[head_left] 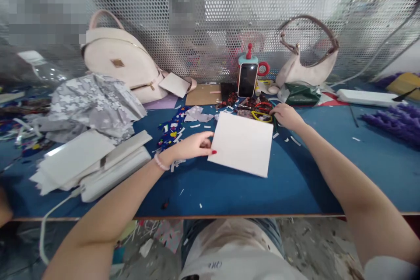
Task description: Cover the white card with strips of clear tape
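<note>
Table (229, 192) blue, our white card (243, 143) lying flat at centre. Left hand (192, 145) pins its 9 o'clock edge, fingers loosely curled; we'd keep that flat pressure. Right hand (286, 116) at 1 o'clock, half-closed on yellow-handled scissors (262, 116). Backpack (123, 63), handbag (308, 68) at 12: contents hidden.

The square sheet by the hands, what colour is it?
White sheet, plain, clearest in the head view.

No legible text or labels anywhere
</note>
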Available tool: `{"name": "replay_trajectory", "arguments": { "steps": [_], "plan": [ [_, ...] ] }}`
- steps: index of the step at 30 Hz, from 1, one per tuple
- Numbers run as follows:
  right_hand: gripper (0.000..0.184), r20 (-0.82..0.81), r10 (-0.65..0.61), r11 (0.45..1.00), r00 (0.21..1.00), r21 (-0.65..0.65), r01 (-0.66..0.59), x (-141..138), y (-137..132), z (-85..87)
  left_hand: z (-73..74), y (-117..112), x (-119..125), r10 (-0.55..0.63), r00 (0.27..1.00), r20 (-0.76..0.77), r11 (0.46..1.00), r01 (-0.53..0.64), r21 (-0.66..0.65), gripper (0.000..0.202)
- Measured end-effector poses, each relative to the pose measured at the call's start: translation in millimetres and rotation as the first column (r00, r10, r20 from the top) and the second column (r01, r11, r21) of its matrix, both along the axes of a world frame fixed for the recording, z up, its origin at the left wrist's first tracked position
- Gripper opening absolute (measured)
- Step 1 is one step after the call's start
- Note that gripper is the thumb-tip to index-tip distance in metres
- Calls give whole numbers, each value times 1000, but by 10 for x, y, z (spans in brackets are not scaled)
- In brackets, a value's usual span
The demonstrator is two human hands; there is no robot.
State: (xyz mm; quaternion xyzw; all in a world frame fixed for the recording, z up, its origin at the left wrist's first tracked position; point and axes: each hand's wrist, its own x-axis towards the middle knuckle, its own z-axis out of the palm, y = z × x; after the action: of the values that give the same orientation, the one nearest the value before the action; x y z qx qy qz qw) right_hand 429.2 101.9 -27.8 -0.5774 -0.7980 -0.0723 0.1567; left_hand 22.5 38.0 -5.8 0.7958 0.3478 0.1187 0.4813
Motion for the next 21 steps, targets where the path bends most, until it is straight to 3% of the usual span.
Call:
{"name": "replay_trajectory", "arguments": {
  "steps": [2,4,13,21],
  "plan": [
    [31,-44,-10,1000,999,-3,10,26,14,-2,4,-116,3,-28,999,-27,1000,28,3,86],
    [26,-85,-21,1000,996,-5,20,69,30,-3,11,-201,11,-66,996,-60,998,67,13,92],
    [21,-200,-4,998,980,-69,-10,325,52,45,112,-321,31,-238,944,-227,952,273,138,47],
    [31,-190,-62,985,980,-173,28,443,-75,63,-18,-293,36,-288,930,-228,796,365,483,36]
  ]
}}
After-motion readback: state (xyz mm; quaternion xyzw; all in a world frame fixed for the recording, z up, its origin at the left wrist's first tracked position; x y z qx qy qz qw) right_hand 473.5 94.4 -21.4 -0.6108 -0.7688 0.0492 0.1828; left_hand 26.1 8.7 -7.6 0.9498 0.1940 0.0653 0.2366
